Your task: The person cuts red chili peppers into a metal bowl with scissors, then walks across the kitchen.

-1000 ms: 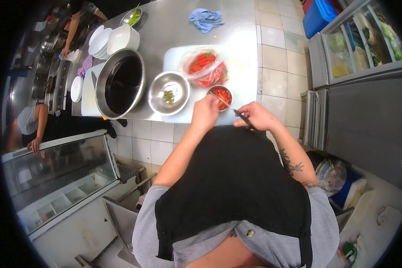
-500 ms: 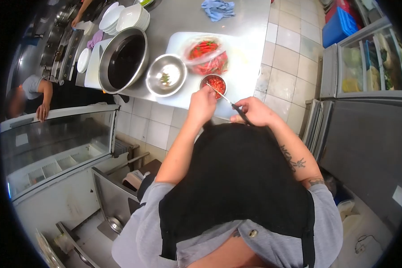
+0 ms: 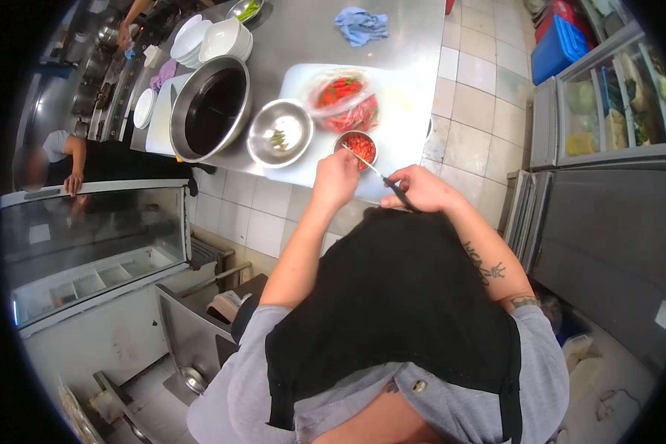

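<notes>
My right hand (image 3: 422,186) is closed around the black handles of a pair of scissors (image 3: 401,195). Their blades reach over a small metal bowl (image 3: 376,154), which holds chopped red chillies (image 3: 360,146). At the blade tips, the fingers of my left hand (image 3: 337,177) are pinched together by the bowl's near rim; whatever they hold is too small to make out. Just beyond the bowl, a clear plastic bag (image 3: 351,111) full of whole red chillies lies on a white cutting board (image 3: 403,96). Left of it, a wider metal bowl (image 3: 300,126) contains a few green stems.
A large metal basin (image 3: 176,122) of dark liquid stands left, near stacked white dishes (image 3: 226,41). A blue cloth (image 3: 361,27) lies at the table's back. Another person's hand (image 3: 74,183) rests on a glass-topped freezer (image 3: 96,244). A glass-door fridge (image 3: 621,96) stands right.
The view has shifted slightly, so the table and its things sit a little lower in the picture. Both hands keep nearly the same pose over the small bowl.
</notes>
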The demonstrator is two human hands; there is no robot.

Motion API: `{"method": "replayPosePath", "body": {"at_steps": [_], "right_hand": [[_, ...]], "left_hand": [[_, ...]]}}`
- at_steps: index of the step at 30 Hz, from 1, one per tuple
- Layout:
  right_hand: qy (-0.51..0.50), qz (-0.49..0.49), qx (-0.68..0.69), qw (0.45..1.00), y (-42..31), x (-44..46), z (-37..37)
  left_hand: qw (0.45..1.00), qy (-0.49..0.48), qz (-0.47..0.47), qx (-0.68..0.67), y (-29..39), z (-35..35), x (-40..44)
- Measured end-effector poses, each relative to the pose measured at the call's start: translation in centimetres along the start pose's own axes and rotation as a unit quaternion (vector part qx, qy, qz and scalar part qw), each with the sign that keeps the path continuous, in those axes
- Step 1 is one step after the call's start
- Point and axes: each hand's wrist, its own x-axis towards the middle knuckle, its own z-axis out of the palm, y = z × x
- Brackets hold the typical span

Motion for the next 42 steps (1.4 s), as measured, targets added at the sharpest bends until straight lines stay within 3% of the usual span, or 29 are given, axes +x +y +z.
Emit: {"method": "replayPosePath", "body": {"at_steps": [5,14,17,19,21,22,25,29,31,34,37,39,41,42], "right_hand": [[0.016,0.013,0.005,1.000,-0.1,0.0,0.5],[-0.031,0.064,0.150,0.986,0.4,0.7,0.9],[0.059,0.031,0.067,0.996,-1.0,0.2,1.2],[0.129,0.052,0.082,0.987,-1.7,-0.7,-0.2],[0.175,0.059,0.123,0.975,-0.6,-0.3,-1.0],[0.219,0.047,0.118,0.968,0.3,0.3,-1.1],[0.274,0.046,-0.132,0.951,1.0,2.8,-2.4],[0.322,0.017,-0.234,0.917,2.9,8.5,-1.6],[0.282,0.020,-0.252,0.925,2.1,9.3,-2.1],[0.189,-0.042,-0.345,0.919,1.9,10.8,-4.1],[0.176,-0.115,-0.294,0.932,1.7,10.9,-5.7],[0.190,-0.071,-0.134,0.970,2.5,10.7,-7.6],[0.145,-0.151,-0.236,0.949,3.5,8.0,-11.6],[0.149,-0.151,-0.224,0.951,5.4,6.8,-13.5]], "left_hand": [[1.000,-0.001,0.000,-0.014,-0.5,0.1,0.2],[0.999,-0.015,0.025,0.031,-1.1,-1.4,1.2],[0.991,0.100,0.062,0.057,-2.8,-4.1,2.3],[0.987,0.154,0.031,0.045,-5.5,-7.7,4.7],[0.989,0.131,-0.023,0.064,-7.2,-9.2,6.1],[0.983,0.158,0.007,0.090,-7.8,-9.2,6.3],[0.971,0.189,0.087,0.116,-6.0,-8.8,5.3],[0.978,0.160,0.127,0.038,-1.5,-5.4,2.9],[0.982,0.120,0.148,-0.023,2.4,-3.6,1.9],[0.986,0.042,0.066,-0.149,5.7,0.0,2.8],[0.989,0.086,0.073,-0.094,6.6,4.3,6.2],[0.985,0.121,0.078,-0.095,7.6,7.2,8.6],[0.989,0.123,0.039,-0.065,10.5,8.8,10.1],[0.991,0.124,0.003,-0.056,12.1,9.6,10.7]]}}
